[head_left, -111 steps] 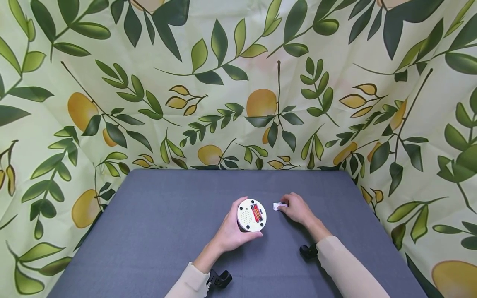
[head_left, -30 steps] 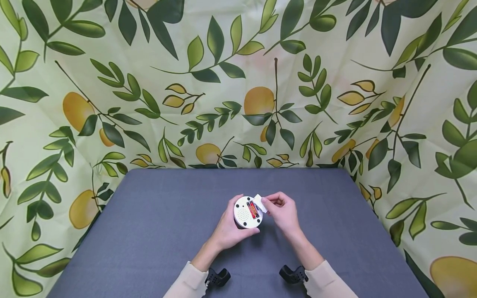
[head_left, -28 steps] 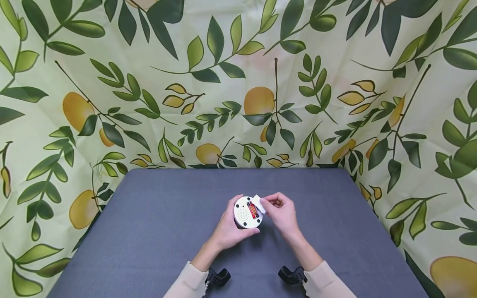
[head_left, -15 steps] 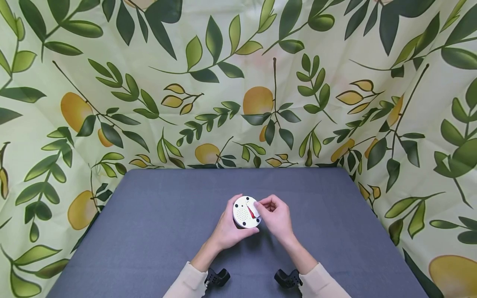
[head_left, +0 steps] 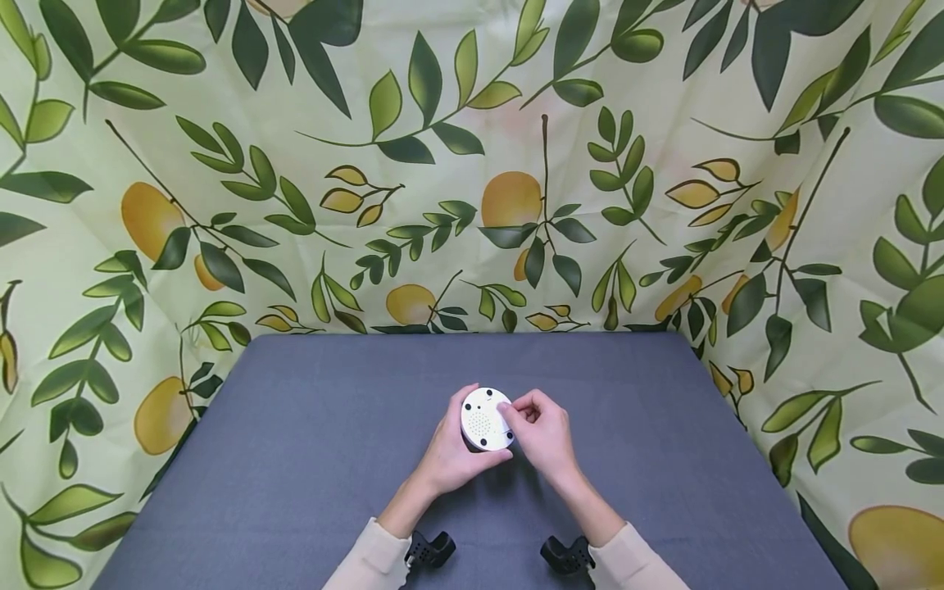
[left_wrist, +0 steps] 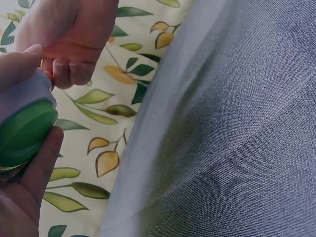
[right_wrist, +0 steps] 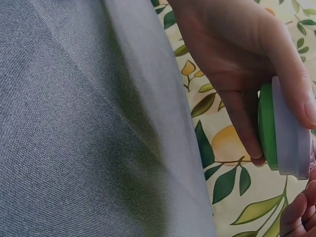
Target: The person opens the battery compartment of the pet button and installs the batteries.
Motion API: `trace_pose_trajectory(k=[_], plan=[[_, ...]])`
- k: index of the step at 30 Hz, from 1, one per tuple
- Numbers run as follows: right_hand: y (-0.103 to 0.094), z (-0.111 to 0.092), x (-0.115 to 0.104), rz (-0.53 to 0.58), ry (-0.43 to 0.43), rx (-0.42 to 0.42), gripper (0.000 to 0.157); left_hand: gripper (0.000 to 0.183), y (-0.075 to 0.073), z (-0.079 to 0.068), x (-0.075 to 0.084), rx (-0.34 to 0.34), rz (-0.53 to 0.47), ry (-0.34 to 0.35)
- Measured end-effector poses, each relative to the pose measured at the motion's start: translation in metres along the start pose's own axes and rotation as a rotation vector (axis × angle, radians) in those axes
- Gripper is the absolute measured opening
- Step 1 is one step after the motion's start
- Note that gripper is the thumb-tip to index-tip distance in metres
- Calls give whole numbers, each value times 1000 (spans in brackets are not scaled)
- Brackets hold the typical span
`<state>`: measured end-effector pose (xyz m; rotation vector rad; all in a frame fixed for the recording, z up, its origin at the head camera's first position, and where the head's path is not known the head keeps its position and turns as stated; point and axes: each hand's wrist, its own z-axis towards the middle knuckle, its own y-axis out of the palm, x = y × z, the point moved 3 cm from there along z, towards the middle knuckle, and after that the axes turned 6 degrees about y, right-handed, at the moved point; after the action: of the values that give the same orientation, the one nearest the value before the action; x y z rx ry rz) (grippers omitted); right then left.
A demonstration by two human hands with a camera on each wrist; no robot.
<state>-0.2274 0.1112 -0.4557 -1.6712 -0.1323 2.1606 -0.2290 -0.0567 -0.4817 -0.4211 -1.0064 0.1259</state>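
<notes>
My left hand [head_left: 451, 447] grips a round white battery-powered device [head_left: 479, 422], its underside of speaker holes and black feet turned up. In the left wrist view the device's other side shows as a green dome [left_wrist: 27, 133]. At the right part of the underside, my right hand [head_left: 546, 434] has its thumb on the white battery cover [head_left: 497, 419], with its other fingers curled at the rim. The cover lies over the battery bay, and no batteries show. In the right wrist view the device's edge [right_wrist: 291, 128] is side-on, and the right fingers [right_wrist: 296, 212] are partly cut off.
Both hands are above a grey-blue cloth-covered table [head_left: 332, 459]. A leaf-and-fruit patterned curtain [head_left: 442, 180] stands behind and on both sides. Black wrist cameras [head_left: 431, 549] are strapped below each hand.
The right hand brought the white cover from beside the device onto its underside and slid it leftward across the red batteries, which are now hidden. The left hand kept its grip.
</notes>
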Motion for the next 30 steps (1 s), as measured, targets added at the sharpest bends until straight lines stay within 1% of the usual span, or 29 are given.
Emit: trace_pose_trajectory(k=[4, 7, 9, 13, 16, 20, 24, 28, 30], plan=[[-1, 1, 2, 16, 28, -16, 18, 99, 0, 0, 1, -1, -12, -2], [-1, 4, 6, 50, 96, -56, 23, 100, 0, 0, 0, 0, -22, -9], [-1, 6, 9, 89, 166, -112, 27, 101, 0, 0, 1, -1, -24, -14], [2, 9, 16, 196, 324, -283, 31, 102, -1, 0, 6, -3, -17, -19], [3, 11, 19, 268, 392, -379, 31, 99, -6, 0, 23, -9, -15, -15], [3, 11, 20, 330, 413, -430, 31, 94, -13, 1, 42, -26, -20, -4], [3, 11, 21, 353, 404, -454, 35, 93, -14, 2, 44, -40, -24, 14], [4, 11, 23, 364, 381, -455, 35, 93, -13, 2, 45, -62, -23, 9], [3, 11, 22, 363, 377, -443, 35, 95, -10, 2, 35, -62, -23, 2]])
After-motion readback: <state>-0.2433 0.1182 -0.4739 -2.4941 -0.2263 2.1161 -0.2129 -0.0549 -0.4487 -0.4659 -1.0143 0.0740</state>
